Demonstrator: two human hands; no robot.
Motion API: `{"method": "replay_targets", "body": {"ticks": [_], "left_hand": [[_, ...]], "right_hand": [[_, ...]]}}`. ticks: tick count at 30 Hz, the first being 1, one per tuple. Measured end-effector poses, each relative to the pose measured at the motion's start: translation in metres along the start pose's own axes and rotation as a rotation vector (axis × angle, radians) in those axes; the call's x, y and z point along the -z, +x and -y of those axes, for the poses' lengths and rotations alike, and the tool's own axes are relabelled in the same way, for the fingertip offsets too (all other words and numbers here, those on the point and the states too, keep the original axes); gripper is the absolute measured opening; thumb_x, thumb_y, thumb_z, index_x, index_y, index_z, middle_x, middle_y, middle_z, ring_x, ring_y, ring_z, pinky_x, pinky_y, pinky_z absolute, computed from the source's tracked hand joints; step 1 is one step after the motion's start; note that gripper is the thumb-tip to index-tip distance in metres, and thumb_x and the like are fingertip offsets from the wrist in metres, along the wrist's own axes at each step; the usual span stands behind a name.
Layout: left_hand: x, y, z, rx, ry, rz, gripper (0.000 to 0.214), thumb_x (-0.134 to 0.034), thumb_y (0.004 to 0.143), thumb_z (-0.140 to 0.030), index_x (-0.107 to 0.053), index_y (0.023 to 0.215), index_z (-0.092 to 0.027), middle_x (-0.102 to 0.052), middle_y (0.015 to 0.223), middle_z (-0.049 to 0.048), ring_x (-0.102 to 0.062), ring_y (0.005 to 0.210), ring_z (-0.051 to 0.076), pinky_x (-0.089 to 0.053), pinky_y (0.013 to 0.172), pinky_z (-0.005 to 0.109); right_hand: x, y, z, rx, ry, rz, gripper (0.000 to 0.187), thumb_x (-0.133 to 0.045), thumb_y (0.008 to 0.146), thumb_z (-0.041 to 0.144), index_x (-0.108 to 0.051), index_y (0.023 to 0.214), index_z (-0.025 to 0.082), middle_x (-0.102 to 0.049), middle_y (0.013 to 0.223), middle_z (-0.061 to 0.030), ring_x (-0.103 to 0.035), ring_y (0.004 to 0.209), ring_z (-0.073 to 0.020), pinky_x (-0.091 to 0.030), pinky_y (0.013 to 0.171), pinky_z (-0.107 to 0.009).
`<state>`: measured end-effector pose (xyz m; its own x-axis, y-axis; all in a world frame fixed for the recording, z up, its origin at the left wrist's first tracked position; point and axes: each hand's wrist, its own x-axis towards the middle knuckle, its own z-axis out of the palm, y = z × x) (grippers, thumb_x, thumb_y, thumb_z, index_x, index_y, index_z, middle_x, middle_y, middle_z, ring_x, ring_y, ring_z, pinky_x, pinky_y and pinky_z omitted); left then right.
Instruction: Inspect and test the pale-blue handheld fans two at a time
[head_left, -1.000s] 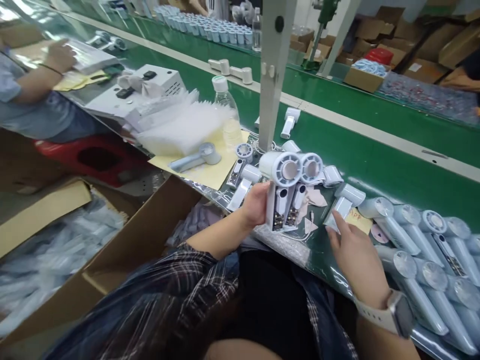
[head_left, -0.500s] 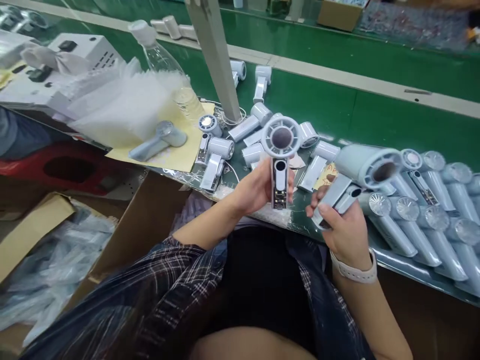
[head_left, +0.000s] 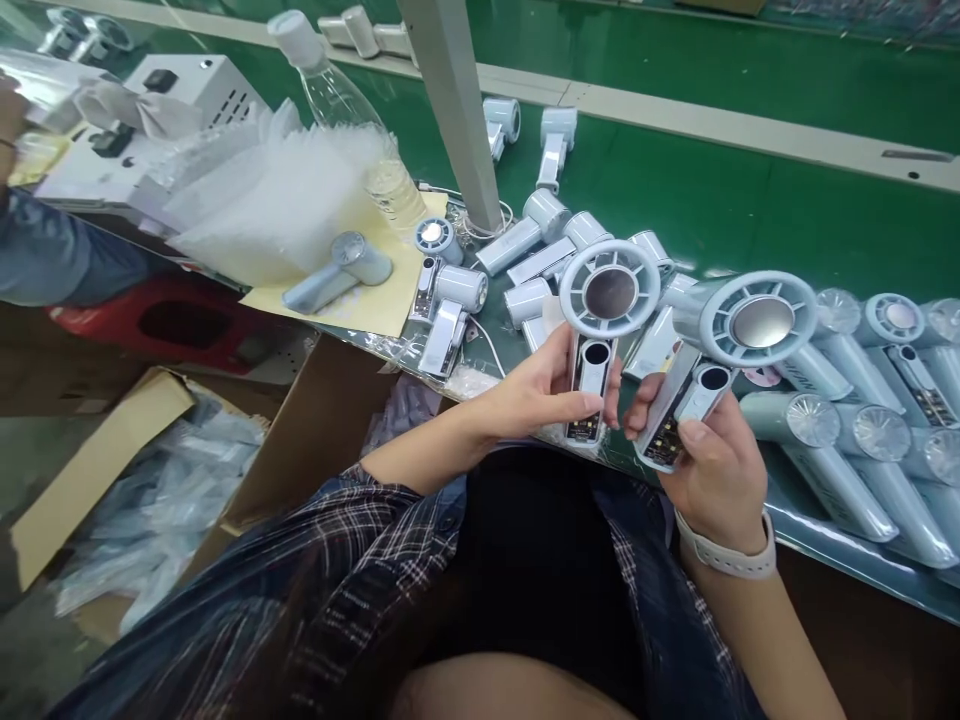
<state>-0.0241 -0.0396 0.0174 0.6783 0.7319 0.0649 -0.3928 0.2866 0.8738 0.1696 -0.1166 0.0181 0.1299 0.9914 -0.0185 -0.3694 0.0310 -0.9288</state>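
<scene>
My left hand (head_left: pixel 551 390) is wrapped round the handle of a pale blue handheld fan (head_left: pixel 611 287), its thumb across the front. That fan's round head faces me, and a circuit board shows in its uncovered handle. My right hand (head_left: pixel 716 465) grips a second handheld fan (head_left: pixel 757 318) by its handle, thumb on the front near the bare circuit board. The two fans are held side by side above the table's front edge. Behind them more pale blue fans (head_left: pixel 525 245) lie on the green table, partly hidden by the held ones.
Rows of plastic-wrapped fans (head_left: pixel 847 470) lie at the right. On the left are a clear bottle (head_left: pixel 352 120), white foam sheets (head_left: pixel 277 190) and a wrapped fan (head_left: pixel 337 270) on yellow paper. A metal post (head_left: pixel 454 110) rises mid-table. A carton (head_left: pixel 277 450) stands below; another person's sleeve (head_left: pixel 67 255) shows far left.
My right hand has turned its fan so the head and circuit board face me. My left thumb has come across the front of its fan. A sleeved arm has appeared at far left.
</scene>
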Motion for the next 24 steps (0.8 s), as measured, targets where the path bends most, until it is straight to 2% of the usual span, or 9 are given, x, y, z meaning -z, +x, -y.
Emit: {"method": "replay_targets", "body": {"ticks": [5, 10, 14, 17, 21, 24], "left_hand": [[0.008, -0.006, -0.001, 0.070, -0.006, 0.012, 0.068, -0.092, 0.081, -0.043, -0.050, 0.132, -0.023, -0.067, 0.118, 0.0094, -0.077, 0.097, 0.028, -0.062, 0.092, 0.046], [0.009, -0.004, 0.000, 0.057, -0.032, 0.062, 0.072, -0.089, 0.087, -0.044, -0.045, 0.139, -0.023, -0.069, 0.102, 0.0046, -0.075, 0.092, 0.023, -0.061, 0.088, 0.039], [0.011, -0.002, 0.002, 0.032, -0.046, 0.064, 0.058, -0.088, 0.089, -0.040, -0.048, 0.127, -0.023, -0.065, 0.107, 0.0032, -0.073, 0.085, 0.018, -0.061, 0.083, 0.037], [0.011, -0.003, 0.004, -0.015, -0.055, 0.040, 0.047, -0.086, 0.089, -0.038, -0.049, 0.113, -0.022, -0.062, 0.107, 0.0015, -0.070, 0.080, 0.015, -0.059, 0.078, 0.035], [0.012, -0.007, 0.004, -0.027, -0.064, 0.061, 0.045, -0.084, 0.091, -0.040, -0.049, 0.114, -0.022, -0.060, 0.108, 0.0005, -0.070, 0.082, 0.016, -0.061, 0.082, 0.038], [0.015, -0.006, 0.007, -0.052, -0.016, 0.030, 0.048, -0.085, 0.090, -0.039, -0.048, 0.116, -0.022, -0.060, 0.108, 0.0002, -0.071, 0.082, 0.015, -0.061, 0.081, 0.037]], "right_hand": [[-0.007, 0.005, -0.008, -0.043, 0.001, 0.015, 0.024, -0.079, 0.088, 0.039, -0.070, 0.107, 0.027, -0.066, 0.094, -0.0030, -0.061, 0.074, -0.0190, -0.053, 0.061, -0.032], [-0.008, 0.008, -0.016, -0.127, 0.027, 0.010, 0.032, -0.083, 0.087, 0.043, -0.071, 0.111, 0.026, -0.070, 0.104, -0.0045, -0.065, 0.080, -0.0202, -0.058, 0.070, -0.036], [-0.007, 0.009, -0.016, -0.152, 0.064, 0.030, 0.033, -0.083, 0.085, 0.045, -0.070, 0.109, 0.025, -0.069, 0.097, -0.0034, -0.065, 0.080, -0.0207, -0.059, 0.072, -0.037], [-0.006, 0.009, -0.014, -0.149, 0.064, 0.019, 0.029, -0.082, 0.086, 0.043, -0.071, 0.105, 0.024, -0.069, 0.093, -0.0027, -0.063, 0.075, -0.0183, -0.055, 0.065, -0.032], [-0.007, 0.006, -0.012, -0.137, 0.058, 0.024, 0.029, -0.082, 0.086, 0.043, -0.070, 0.104, 0.023, -0.070, 0.091, -0.0026, -0.064, 0.073, -0.0177, -0.054, 0.063, -0.031], [-0.007, 0.006, -0.013, -0.109, 0.025, -0.019, 0.028, -0.083, 0.084, 0.039, -0.070, 0.103, 0.024, -0.072, 0.094, -0.0027, -0.064, 0.072, -0.0169, -0.054, 0.062, -0.030]]}}
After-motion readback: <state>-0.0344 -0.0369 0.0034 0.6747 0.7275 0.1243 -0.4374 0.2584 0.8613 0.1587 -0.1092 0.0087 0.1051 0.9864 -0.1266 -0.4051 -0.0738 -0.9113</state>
